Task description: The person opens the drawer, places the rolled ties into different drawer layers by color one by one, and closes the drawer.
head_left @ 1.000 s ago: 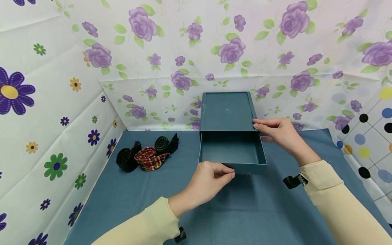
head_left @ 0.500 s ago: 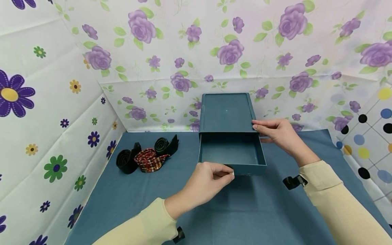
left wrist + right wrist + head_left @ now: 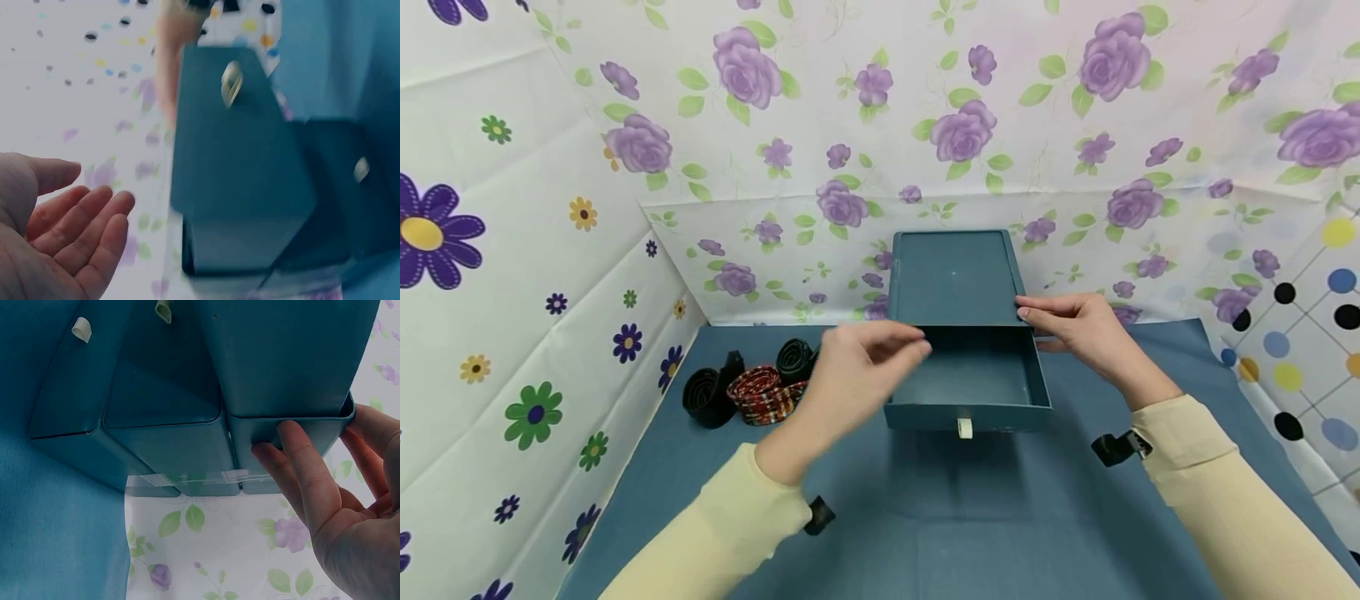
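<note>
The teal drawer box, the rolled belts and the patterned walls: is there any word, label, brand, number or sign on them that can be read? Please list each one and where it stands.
None: no readable text shows in any view.
The drawer box is plain teal; its pull tab is blank.
The belts show only weave and pattern.
The walls carry flowers and dots, no letters.
The left wrist view is too blurred to read anything.

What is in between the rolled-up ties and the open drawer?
The left hand, in the head view. It hovers there, blurred, between the rolled ties and the pulled-out drawer, holding nothing.
</note>
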